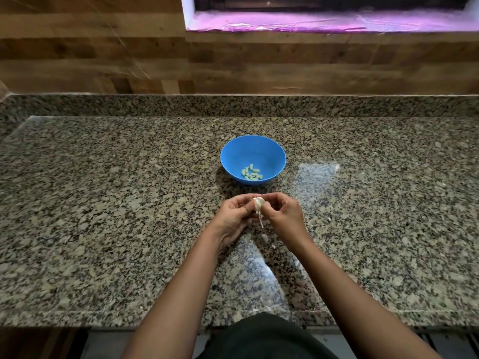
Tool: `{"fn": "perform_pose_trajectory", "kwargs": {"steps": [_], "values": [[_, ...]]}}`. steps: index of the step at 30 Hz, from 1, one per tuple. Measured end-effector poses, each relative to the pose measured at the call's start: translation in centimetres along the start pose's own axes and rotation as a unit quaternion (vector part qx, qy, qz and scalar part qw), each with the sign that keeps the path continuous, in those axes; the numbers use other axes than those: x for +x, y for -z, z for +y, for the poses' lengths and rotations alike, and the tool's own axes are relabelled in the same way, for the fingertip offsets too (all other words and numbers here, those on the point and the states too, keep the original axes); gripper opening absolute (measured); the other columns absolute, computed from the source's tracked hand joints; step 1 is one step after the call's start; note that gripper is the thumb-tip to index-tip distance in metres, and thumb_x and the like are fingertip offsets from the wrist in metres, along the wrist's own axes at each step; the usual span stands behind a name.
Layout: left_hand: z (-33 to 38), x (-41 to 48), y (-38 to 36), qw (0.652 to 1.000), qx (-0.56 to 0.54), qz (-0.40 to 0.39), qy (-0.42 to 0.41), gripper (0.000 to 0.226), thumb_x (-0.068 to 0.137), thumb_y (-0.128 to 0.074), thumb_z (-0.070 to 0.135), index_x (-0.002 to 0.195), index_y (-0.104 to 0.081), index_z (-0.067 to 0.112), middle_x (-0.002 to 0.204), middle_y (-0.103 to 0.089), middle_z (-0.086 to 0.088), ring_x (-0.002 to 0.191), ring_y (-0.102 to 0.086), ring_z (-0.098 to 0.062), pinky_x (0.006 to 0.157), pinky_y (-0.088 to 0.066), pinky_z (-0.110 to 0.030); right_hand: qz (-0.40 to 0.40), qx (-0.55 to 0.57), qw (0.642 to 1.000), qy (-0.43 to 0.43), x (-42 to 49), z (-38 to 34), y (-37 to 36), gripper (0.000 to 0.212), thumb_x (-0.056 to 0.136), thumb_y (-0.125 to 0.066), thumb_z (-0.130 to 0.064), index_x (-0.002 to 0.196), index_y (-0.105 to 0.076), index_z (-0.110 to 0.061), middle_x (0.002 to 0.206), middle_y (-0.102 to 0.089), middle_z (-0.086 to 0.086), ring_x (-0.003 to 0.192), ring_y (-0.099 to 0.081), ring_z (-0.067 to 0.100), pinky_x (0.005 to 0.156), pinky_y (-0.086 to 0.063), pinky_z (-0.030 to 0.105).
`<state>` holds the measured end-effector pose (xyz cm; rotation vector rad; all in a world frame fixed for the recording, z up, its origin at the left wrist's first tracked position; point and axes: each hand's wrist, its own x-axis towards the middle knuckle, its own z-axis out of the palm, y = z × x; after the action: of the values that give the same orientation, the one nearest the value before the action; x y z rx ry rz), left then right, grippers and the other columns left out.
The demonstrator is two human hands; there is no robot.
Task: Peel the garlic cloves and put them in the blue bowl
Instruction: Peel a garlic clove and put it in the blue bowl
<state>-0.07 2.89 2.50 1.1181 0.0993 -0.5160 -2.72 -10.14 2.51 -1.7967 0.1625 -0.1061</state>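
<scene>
Both hands meet over the counter [108,203] at the midline, forearms coming in from the bottom edge. The left hand [234,218] is palm-up-ish with fingers curled, cradling a garlic piece [258,203] from its left side. The right hand [283,216] has fingers curled inward and pinches the same piece from the right, fingertips on its upper part. Single clove or small cluster: can't tell, too small and slightly blurred. It's off-white with papery skin on it, and a thin strand of skin [261,222] hangs down between the two wrists. So the garlic is held in the air by both hands, not resting on anything. The blue bowl [233,156] sits upright just beyond the hands, apart from them, roughly centred on the counter. The peeled cloves [252,173] lie in a small heap at the bottom, toward the near side; they read greenish against the blue, exact count unclear. The counter is speckled granite and glossy, with light reflections right of the bowl and between the forearms. A few white scraps [264,237] lie on it under and right of the hands. At the back there's a low granite upstand [155,106], then a wood-panel wall [90,53]. At the top right is a recess [311,22] with a white frame and a pink-lit ledge. A dark garment [267,338] shows at the bottom edge.
</scene>
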Motion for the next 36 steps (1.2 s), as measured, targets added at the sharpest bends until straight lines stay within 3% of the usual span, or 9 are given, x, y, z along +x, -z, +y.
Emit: {"fn": "perform_pose_trajectory", "kwargs": {"steps": [4,10,13,20,21,23,25,30,36], "values": [[-0.1,-0.1,0.2,1.0,0.001,-0.008,-0.001,0.018,0.092,-0.047,-0.003,0.104,-0.06,-0.002,0.089,-0.066,-0.015,0.074,-0.068,-0.018,0.061,-0.056,-0.022,-0.044,0.049,0.997,-0.035,0.2,0.2,0.4,0.018,0.088,-0.063,-0.013,0.101,-0.066,-0.002,0.088,-0.07,0.015,0.079,-0.069,0.027,0.071,-0.058,0.04],[-0.1,0.2,0.2,1.0,0.016,0.004,-0.013,0.016,0.092,-0.049,-0.003,0.105,-0.059,-0.002,0.089,-0.067,-0.015,0.068,-0.068,-0.019,0.057,-0.055,-0.022,-0.02,0.132,0.988,-0.082,0.6,-0.2,0.5,0.007,0.087,-0.06,-0.001,0.091,-0.065,0.002,0.079,-0.069,0.017,0.061,-0.065,0.02,0.06,-0.057,0.028],[-0.8,0.9,1.4,0.991,0.121,0.055,-0.018,0.017,0.091,-0.053,0.0,0.106,-0.06,0.004,0.097,-0.065,-0.013,0.077,-0.064,-0.017,0.069,-0.056,-0.025,-0.001,0.153,0.983,-0.101,0.6,0.2,0.6,0.008,0.083,-0.066,-0.002,0.09,-0.064,0.001,0.075,-0.066,0.012,0.061,-0.063,0.016,0.058,-0.055,0.024],[0.5,0.6,1.2,0.849,0.498,0.148,-0.098,0.034,0.09,-0.061,0.018,0.124,-0.06,0.016,0.12,-0.044,-0.004,0.109,-0.049,-0.015,0.096,-0.042,-0.03,-0.012,0.152,0.983,-0.103,0.2,0.5,0.6,0.018,0.076,-0.071,0.002,0.093,-0.068,-0.003,0.086,-0.07,0.01,0.077,-0.066,0.016,0.067,-0.054,0.022],[0.6,0.5,0.9,0.853,0.482,0.159,-0.12,0.031,0.089,-0.062,0.019,0.12,-0.063,0.014,0.117,-0.049,-0.004,0.102,-0.054,-0.014,0.091,-0.047,-0.028,-0.01,0.16,0.982,-0.1,0.1,0.4,0.5,0.019,0.075,-0.071,0.002,0.094,-0.068,-0.003,0.087,-0.07,0.01,0.078,-0.066,0.016,0.068,-0.054,0.022],[0.9,0.1,0.2,0.912,0.368,0.145,-0.107,0.019,0.088,-0.065,0.017,0.105,-0.068,0.011,0.1,-0.064,-0.004,0.078,-0.062,-0.01,0.069,-0.055,-0.025,-0.008,0.178,0.98,-0.092,0.0,0.2,0.3,0.02,0.075,-0.072,0.001,0.094,-0.068,-0.002,0.089,-0.071,0.011,0.08,-0.067,0.016,0.071,-0.054,0.023],[1.1,-0.4,-0.4,0.956,0.265,0.111,-0.056,0.011,0.087,-0.065,0.014,0.096,-0.069,0.009,0.082,-0.067,-0.003,0.062,-0.056,-0.006,0.052,-0.048,-0.018,-0.015,0.19,0.978,-0.08,-0.1,-0.1,0.1,0.018,0.075,-0.072,0.0,0.093,-0.069,-0.002,0.089,-0.071,0.013,0.081,-0.068,0.018,0.073,-0.054,0.024],[1.2,-0.3,-0.8,0.976,0.181,0.11,-0.038,0.012,0.085,-0.065,0.004,0.095,-0.068,0.001,0.075,-0.066,-0.005,0.061,-0.057,-0.009,0.054,-0.048,-0.016,-0.019,0.177,0.982,-0.057,-0.3,-0.5,0.2,0.014,0.08,-0.068,-0.001,0.094,-0.069,0.0,0.088,-0.072,0.015,0.082,-0.07,0.022,0.075,-0.055,0.026],[1.3,-0.1,-1.1,0.978,0.167,0.12,-0.038,0.012,0.082,-0.066,-0.001,0.093,-0.068,-0.003,0.077,-0.067,-0.008,0.066,-0.062,-0.012,0.056,-0.05,-0.015,-0.005,0.038,0.999,0.01,-0.4,-0.6,0.1,0.015,0.083,-0.068,-0.01,0.097,-0.07,-0.008,0.086,-0.072,0.006,0.079,-0.07,0.015,0.074,-0.057,0.026]]}}
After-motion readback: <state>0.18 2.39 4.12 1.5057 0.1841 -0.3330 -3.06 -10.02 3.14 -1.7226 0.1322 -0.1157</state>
